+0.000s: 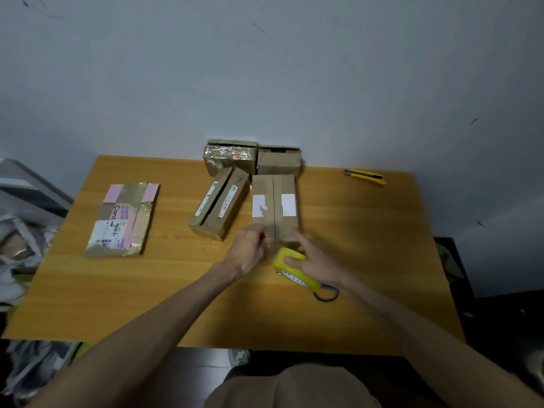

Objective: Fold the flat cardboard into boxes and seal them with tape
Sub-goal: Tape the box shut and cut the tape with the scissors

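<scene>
While the right hand [313, 259] grips the yellow tape dispenser [290, 267] with its fingers [294, 262] curled over the body, the left hand [248, 250] sits just beside it at the near end of the cardboard box [275, 207] being sealed. The left fingers are curled and bunched together against that near end. Motion blur prevents telling whether they pinch the free end of the tape or press it onto the cardboard.

The box lies near the middle of the tabletop [368, 245], long axis running from the near edge toward the far edge, top flaps closed along a centre seam. Step in hand, as judged: anchoring tape at the near end before running a strip along the seam.

Next move calls for:
- holding the tape end firmly on the near face so it does not lift;
- drawing the dispenser straight along the seam toward the far edge, keeping both flaps level;
- cutting the strip once it passes the far end.

Other items:
- A second box [219, 204], angled, lies just left of the first; its top seam shows a dark gap and appears unsealed.
- Two further boxes stand at the far edge: a heavily taped box [229, 156] and a plain box [279, 161].
- One piece of flat cardboard [123, 220] lies toward the left edge, not yet folded.
- A yellow utility knife [365, 176] lies near the far right corner, well apart from both hands.
</scene>
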